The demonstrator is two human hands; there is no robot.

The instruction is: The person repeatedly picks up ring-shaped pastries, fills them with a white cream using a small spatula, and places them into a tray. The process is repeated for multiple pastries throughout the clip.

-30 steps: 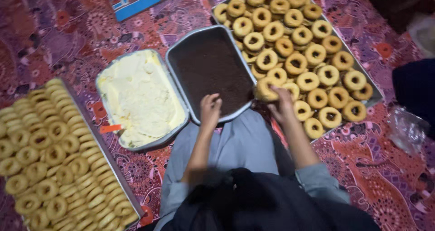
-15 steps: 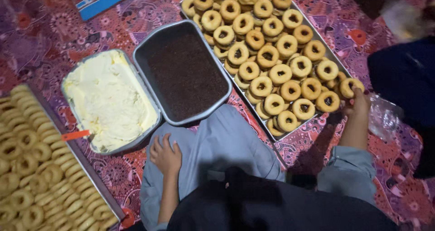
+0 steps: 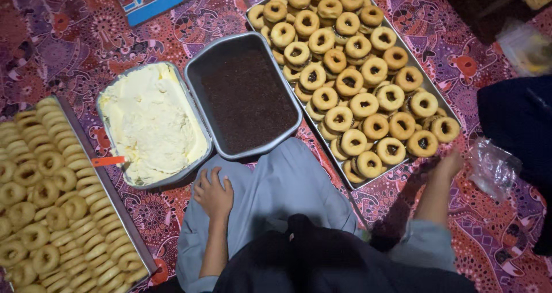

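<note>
Hands resting among trays of rings and fillings on a patterned mat.

A tray of plain rings (image 3: 52, 212) runs off the left and bottom edges. The cream pan (image 3: 150, 123) comes next, an orange handle (image 3: 107, 161) at its near edge, its blade hidden. The left hand (image 3: 213, 192) lies flat and loose on the knee, holding nothing. The dark crumb pan (image 3: 247, 97) sits mid-mat. The filled-ring tray (image 3: 353, 74) is cut off at top. The right hand (image 3: 448, 163), by that tray's near right corner, is dim; its grip cannot be told. A clear bag (image 3: 494, 166) lies just beyond.
</note>
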